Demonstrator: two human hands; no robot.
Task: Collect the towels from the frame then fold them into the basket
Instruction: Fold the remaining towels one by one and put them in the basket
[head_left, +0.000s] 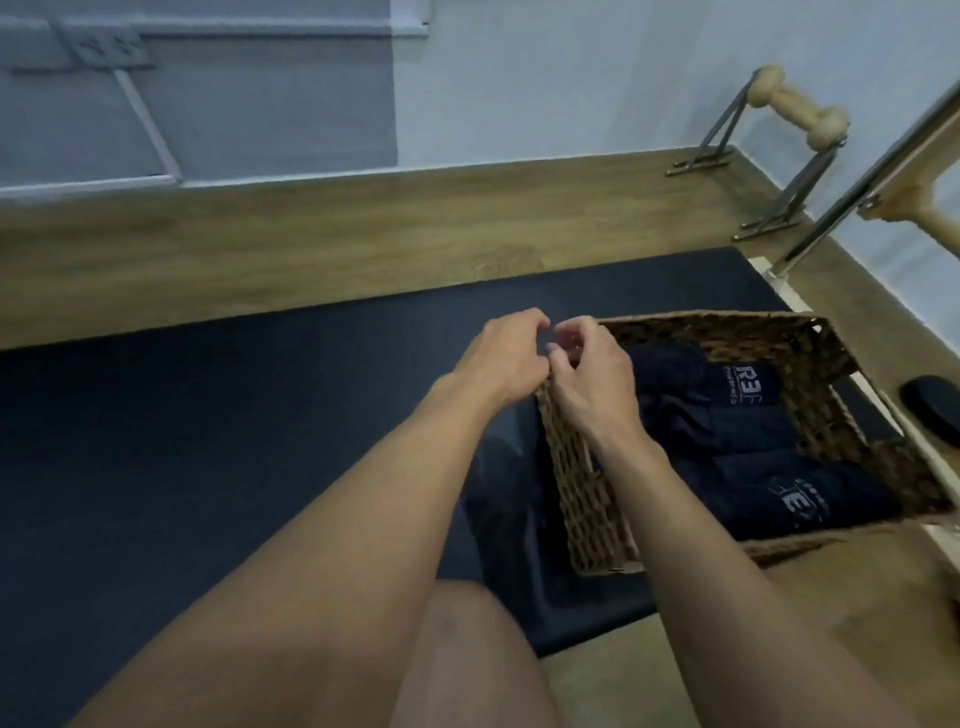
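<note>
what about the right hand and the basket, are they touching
Cannot tell. In the head view the right hand overlaps the basket near its rim, but no contact or gap shows.

A rectangular brown woven basket (587, 499) sits partly on a dark mat (208, 441), its open top facing up. Inside lie folded navy towels (753, 415), packed side by side, two showing pale printed logos. A hanging towel (498, 467), dark and blurred, drapes just outside the basket's left wall.

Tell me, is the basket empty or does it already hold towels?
Not empty. Dark towels with pale logos lie inside the wicker basket, covering its bottom. How many there are, cannot tell.
</note>
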